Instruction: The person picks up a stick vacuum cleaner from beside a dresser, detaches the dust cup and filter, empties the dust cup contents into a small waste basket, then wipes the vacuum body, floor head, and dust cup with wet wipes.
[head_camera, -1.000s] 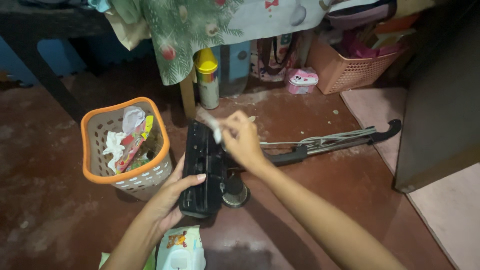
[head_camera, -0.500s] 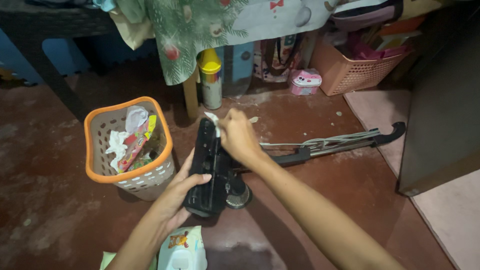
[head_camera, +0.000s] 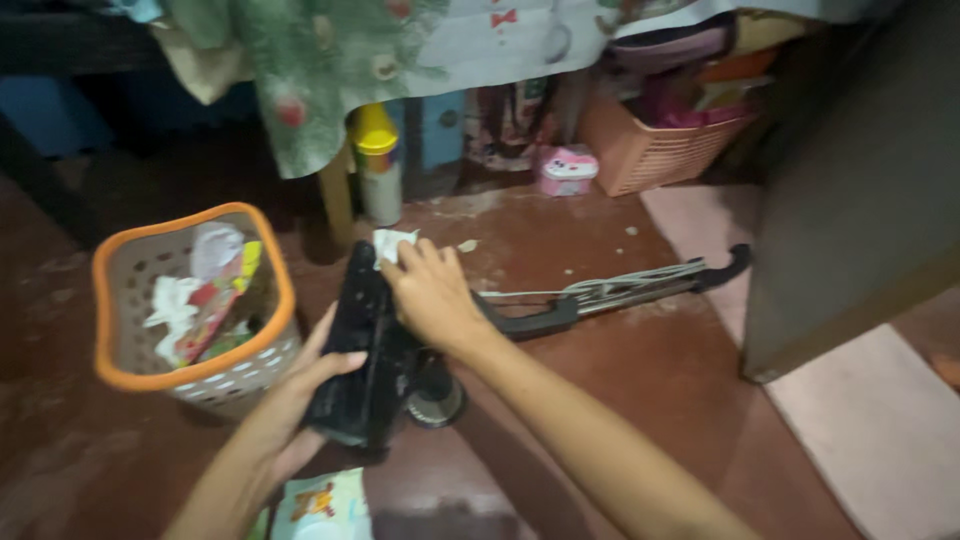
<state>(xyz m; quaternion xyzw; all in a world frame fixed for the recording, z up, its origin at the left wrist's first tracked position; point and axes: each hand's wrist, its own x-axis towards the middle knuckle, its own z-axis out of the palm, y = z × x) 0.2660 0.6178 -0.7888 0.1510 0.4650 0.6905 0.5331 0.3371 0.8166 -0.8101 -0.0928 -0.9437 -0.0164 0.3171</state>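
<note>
A long black device (head_camera: 362, 345) with a small wheel (head_camera: 434, 398) and a grey metal handle (head_camera: 620, 288) lies on the dark red floor. My left hand (head_camera: 300, 390) grips the near end of its black body. My right hand (head_camera: 430, 295) presses a white wipe (head_camera: 392, 243) against the far end of the body. The wipe pokes out above my fingers.
An orange-rimmed basket (head_camera: 110, 330) full of scraps stands to the left. A wipes pack (head_camera: 322, 505) lies at the near edge. A yellow-capped spray can (head_camera: 377, 165), a pink basket (head_camera: 650, 150) and a cloth-draped table sit behind. A dark cabinet (head_camera: 850, 190) stands right.
My right hand with the wipe has slid slightly along the black body's far end. The view has shifted a little; my left hand keeps its grip.
</note>
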